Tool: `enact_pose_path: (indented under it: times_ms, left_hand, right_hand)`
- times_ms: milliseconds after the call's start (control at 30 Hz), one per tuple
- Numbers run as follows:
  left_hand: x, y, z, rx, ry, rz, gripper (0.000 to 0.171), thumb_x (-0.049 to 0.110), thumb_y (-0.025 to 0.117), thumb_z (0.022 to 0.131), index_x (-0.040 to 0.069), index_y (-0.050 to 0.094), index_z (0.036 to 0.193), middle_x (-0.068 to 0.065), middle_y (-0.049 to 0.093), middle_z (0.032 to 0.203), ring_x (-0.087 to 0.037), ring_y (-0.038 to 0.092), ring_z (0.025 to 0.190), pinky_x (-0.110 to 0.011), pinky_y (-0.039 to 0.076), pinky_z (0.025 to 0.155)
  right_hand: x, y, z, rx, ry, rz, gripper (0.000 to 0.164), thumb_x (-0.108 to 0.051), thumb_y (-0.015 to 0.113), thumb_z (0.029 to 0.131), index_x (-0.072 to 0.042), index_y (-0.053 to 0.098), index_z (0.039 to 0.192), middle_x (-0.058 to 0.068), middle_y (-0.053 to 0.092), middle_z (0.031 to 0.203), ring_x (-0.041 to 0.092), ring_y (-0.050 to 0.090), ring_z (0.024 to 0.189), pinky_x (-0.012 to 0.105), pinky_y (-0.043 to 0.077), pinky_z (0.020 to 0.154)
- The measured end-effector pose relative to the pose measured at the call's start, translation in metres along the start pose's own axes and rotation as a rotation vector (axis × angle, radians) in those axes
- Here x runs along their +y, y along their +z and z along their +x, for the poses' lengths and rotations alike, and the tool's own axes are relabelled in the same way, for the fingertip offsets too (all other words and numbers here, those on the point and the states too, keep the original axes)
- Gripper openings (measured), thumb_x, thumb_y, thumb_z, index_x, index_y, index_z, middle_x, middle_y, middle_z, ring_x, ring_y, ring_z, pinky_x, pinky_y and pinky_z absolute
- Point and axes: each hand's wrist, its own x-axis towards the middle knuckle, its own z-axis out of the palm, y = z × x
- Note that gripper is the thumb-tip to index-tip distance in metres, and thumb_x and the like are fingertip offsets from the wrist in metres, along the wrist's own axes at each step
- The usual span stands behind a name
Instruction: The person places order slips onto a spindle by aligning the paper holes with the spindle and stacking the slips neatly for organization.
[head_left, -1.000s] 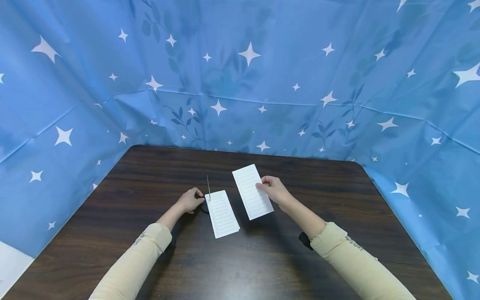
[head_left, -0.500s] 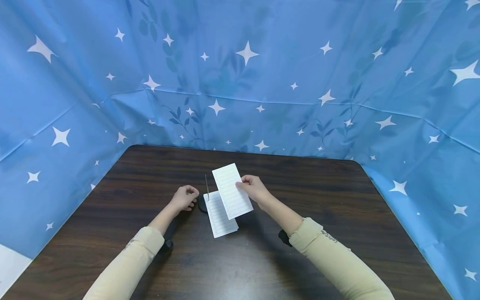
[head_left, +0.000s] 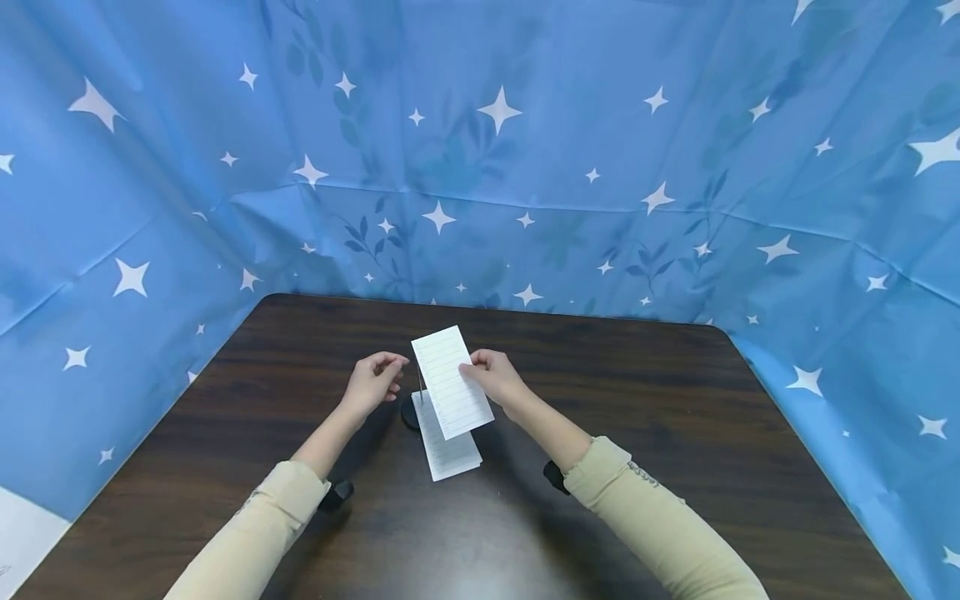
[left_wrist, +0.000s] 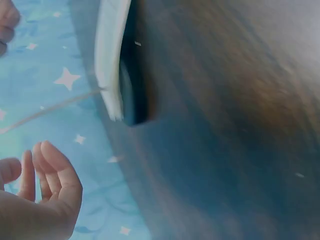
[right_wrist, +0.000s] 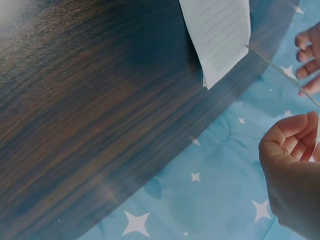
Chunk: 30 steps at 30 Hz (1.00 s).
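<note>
My right hand [head_left: 497,382] pinches a white lined sheet of paper [head_left: 450,387] by its right edge, fingers behind and thumb in front. The sheet hangs tilted above a stack of similar lined sheets [head_left: 452,460], covering its upper right part in the head view. That stack is pierced near one end by a thin upright metal spike [left_wrist: 55,107] on a round black base [head_left: 408,413]. Just left of the spike, my left hand [head_left: 371,385] is raised with fingers loosely bent and nothing in them; the left wrist view shows its thumb apart from the fingertips [left_wrist: 47,150].
A dark wood-grain table [head_left: 637,400] lies under everything. Behind it hangs a blue curtain [head_left: 570,133] with white stars, reaching the table's far and side edges. A white surface [head_left: 26,533] shows at the lower left.
My right hand has brought the sheet leftward, from beside the stack to over it near the spike. My left hand has left the base and risen beside the spike.
</note>
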Motion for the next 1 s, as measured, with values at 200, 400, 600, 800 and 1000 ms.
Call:
enact_pose_path:
  times_ms: [200, 400, 600, 800, 1000]
  left_hand:
    - [0.012, 0.007, -0.005, 0.072, 0.057, -0.01, 0.035, 0.023, 0.044, 0.1, -0.004, 0.061, 0.114, -0.021, 0.06, 0.103, -0.006, 0.055, 0.064, -0.017, 0.049, 0.057]
    - [0.023, 0.013, -0.006, 0.114, 0.086, 0.034, 0.034, 0.028, 0.054, 0.096, -0.002, 0.064, 0.108, -0.017, 0.062, 0.095, -0.007, 0.056, 0.063, -0.02, 0.05, 0.058]
    - [0.025, 0.017, -0.007, 0.135, 0.08, 0.017, 0.025, 0.022, 0.06, 0.092, -0.002, 0.064, 0.1, -0.006, 0.058, 0.081, -0.009, 0.056, 0.062, -0.02, 0.049, 0.057]
    - [0.028, 0.019, -0.006, 0.154, 0.091, 0.006, 0.02, 0.015, 0.059, 0.092, -0.004, 0.062, 0.099, -0.01, 0.058, 0.082, -0.009, 0.052, 0.056, -0.02, 0.047, 0.054]
    - [0.029, 0.022, -0.004, 0.136, 0.028, -0.033, 0.021, 0.016, 0.058, 0.093, -0.003, 0.061, 0.101, -0.009, 0.057, 0.086, -0.006, 0.054, 0.058, -0.025, 0.052, 0.058]
  right_hand:
    - [0.0, 0.005, 0.001, -0.01, 0.003, 0.019, 0.017, -0.014, 0.055, 0.094, 0.001, 0.062, 0.096, 0.003, 0.058, 0.073, 0.013, 0.049, 0.07, 0.023, 0.038, 0.061]
    - [-0.004, 0.007, 0.003, -0.004, -0.004, 0.026, 0.016, -0.014, 0.056, 0.094, 0.001, 0.062, 0.095, 0.001, 0.056, 0.071, 0.013, 0.048, 0.07, 0.023, 0.037, 0.062]
    - [-0.004, 0.011, 0.005, -0.03, -0.013, 0.031, 0.017, -0.014, 0.055, 0.094, 0.001, 0.062, 0.099, 0.005, 0.062, 0.077, 0.013, 0.051, 0.071, 0.022, 0.039, 0.063]
    - [-0.003, 0.012, 0.004, -0.04, -0.006, 0.035, 0.017, -0.014, 0.056, 0.094, 0.002, 0.062, 0.099, 0.001, 0.056, 0.07, 0.012, 0.046, 0.065, 0.024, 0.035, 0.06]
    - [-0.002, 0.012, 0.005, -0.043, 0.0, 0.037, 0.017, -0.014, 0.056, 0.094, 0.001, 0.061, 0.099, 0.0, 0.052, 0.067, 0.012, 0.043, 0.063, 0.022, 0.033, 0.057]
